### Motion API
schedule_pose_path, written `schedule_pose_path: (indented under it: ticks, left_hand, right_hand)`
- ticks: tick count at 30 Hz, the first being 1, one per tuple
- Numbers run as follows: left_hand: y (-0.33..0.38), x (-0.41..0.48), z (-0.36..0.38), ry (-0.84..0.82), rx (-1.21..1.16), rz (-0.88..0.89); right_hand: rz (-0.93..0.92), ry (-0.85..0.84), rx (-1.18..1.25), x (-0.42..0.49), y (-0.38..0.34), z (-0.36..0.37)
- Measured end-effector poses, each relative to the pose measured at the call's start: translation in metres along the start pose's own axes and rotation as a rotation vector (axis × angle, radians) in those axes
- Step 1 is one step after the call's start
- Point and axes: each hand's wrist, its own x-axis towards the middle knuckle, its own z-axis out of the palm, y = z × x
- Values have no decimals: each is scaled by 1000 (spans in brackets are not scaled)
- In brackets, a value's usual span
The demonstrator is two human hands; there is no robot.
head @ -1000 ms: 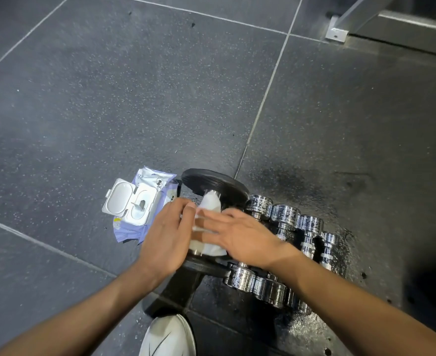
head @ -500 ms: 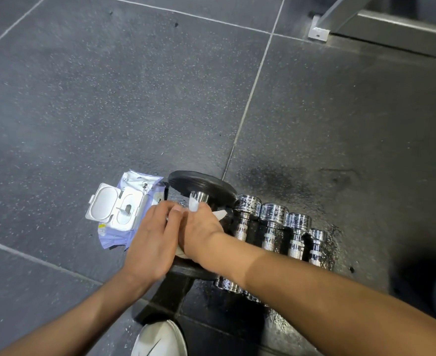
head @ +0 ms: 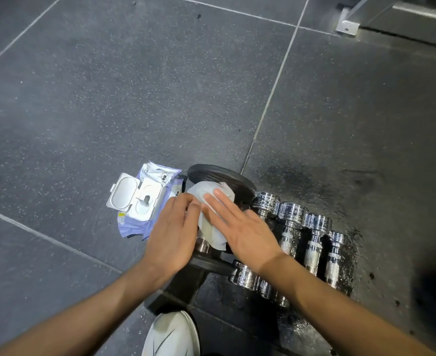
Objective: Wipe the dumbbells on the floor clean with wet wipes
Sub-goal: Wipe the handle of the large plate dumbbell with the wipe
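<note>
Dark speckled floor [head: 109,98], wet-looking toward its near right edge. There, a black dumbbell [head: 222,177] lying on its side. Just right of it, four chrome dumbbells [head: 292,227] in a close row. Just left, a wet wipes pack [head: 139,201], lid flipped open. At the near edge, a white shoe [head: 172,335]. Right grip [head: 240,235]: spread flat, fingers straight, pressing a white wipe [head: 211,227]. Left grip [head: 173,235]: fingers together, tips touching the wipe; cannot tell whether curled round anything. Wipe draped over the black dumbbell's handle.
</note>
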Motion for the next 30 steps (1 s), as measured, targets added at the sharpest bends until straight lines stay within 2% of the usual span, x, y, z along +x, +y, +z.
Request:
schedule_pose_path:
  ticks: [5,8,12,13,14,17,19,24,27,30]
  left_hand:
    - [-5,0,2,19,48,13]
    - [-5,0,3,15,56,-1]
    - [-5,1,3,12,39,-18]
    - [-5,1,2,14,31,-23]
    - [-5,1,3,14,25,-26]
    - [-4,1,2,18,23,-23]
    - [-4,2,2,27,33,-17]
    - [-4,2,3,33,32,-28]
    - [-3,1,3,32,29,-22]
    - [-2,1,3,30,33,-35]
  right_hand:
    - [-135,107,1,12,20,-6]
    - [-235,67,-82,43,16,-22]
    - [-172,-231,-199,76,-4,-42]
    - [-164,-238,-156,76,-3,-42]
    - [-164,-209,-102,71,0,-43]
    - [-191,92,96,43,19,-21]
    - [-169,109,213,20,30,-13]
    - [34,94,577,-13,17,-6]
    - [291,133,913,-21,-5,-4]
    - [603,99,1280,-12,-22,-10]
